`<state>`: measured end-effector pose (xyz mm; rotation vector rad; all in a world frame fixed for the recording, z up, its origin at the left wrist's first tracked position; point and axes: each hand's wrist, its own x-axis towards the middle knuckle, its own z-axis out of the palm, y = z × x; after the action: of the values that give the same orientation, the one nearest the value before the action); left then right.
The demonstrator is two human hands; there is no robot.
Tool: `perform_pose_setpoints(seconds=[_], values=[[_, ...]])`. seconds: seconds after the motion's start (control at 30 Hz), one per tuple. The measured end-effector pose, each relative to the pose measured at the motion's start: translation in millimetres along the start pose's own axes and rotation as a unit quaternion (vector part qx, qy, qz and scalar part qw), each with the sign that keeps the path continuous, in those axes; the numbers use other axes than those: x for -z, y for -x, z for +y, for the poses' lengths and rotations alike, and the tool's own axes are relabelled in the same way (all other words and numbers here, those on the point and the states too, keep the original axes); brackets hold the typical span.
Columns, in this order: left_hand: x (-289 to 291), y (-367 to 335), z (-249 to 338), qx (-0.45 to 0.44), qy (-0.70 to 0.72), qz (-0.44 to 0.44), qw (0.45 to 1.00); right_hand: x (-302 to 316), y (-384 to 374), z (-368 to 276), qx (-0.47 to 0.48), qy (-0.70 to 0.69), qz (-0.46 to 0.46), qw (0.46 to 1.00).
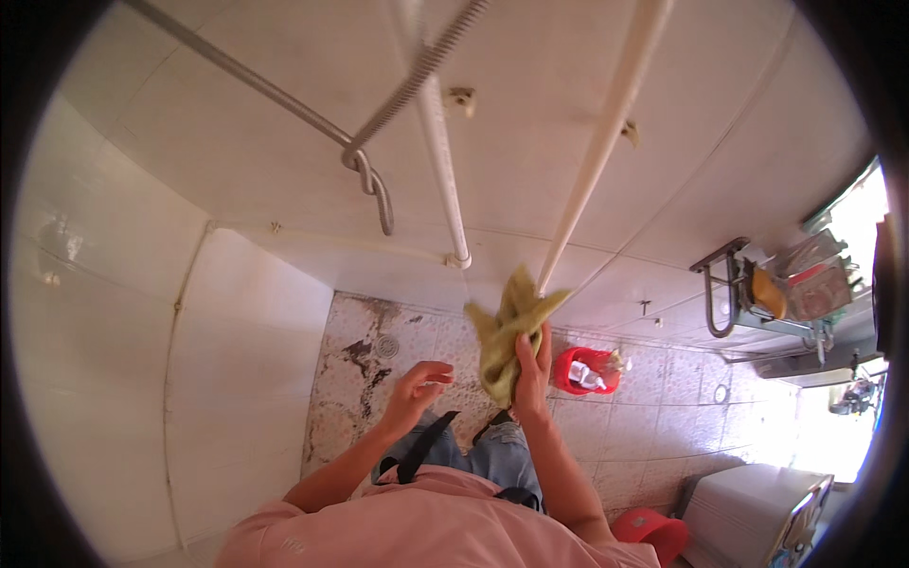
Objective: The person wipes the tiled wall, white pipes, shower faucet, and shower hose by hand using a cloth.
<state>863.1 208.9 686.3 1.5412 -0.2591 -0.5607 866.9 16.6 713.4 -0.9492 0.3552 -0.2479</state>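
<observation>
A crumpled yellow-green cloth (502, 346) is in my right hand (533, 364), with the thumb lying over its folds. The top of the cloth meets the lower part of a long white pipe (598, 151) on the wall; whether it wraps fully round the pipe is hidden. My left hand (414, 390) hangs in front of my body to the left of the cloth. Its fingers are loosely bent and hold nothing. A second, shorter white pipe (441, 161) ends on the wall just above the cloth.
A metal shower hose (407, 90) loops across the upper left. Below on the stained tiled floor are a drain (385, 346) and a red basket (568, 375) with items. At right are a loaded wall rack (724, 284), a red bucket (653, 532) and a white washing-machine-like box (748, 516).
</observation>
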Motion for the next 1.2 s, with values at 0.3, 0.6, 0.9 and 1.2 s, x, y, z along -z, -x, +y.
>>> perform_pose_setpoints(seconds=[0.3, 0.6, 0.9, 1.2], values=[[126.0, 29.5, -7.6, -0.024, 0.105, 0.026, 0.994, -176.2, -142.9, -19.4, 0.495, 0.423, 0.126, 0.748], [268.4, 42.5, -21.3, 0.062, 0.045, 0.137, 0.988, -88.7, -161.2, 131.0, 0.353, 0.429, 0.220, 0.802], [250.3, 8.9, -18.3, 0.065, 0.071, 0.130, 0.987, -76.1, -150.9, 149.2, 0.293, 0.458, 0.249, 0.802], [229.5, -46.5, 44.5, -0.051, 0.066, 0.091, 0.992, -66.3, -113.1, 35.0, 0.235, 0.624, -0.012, 0.746]])
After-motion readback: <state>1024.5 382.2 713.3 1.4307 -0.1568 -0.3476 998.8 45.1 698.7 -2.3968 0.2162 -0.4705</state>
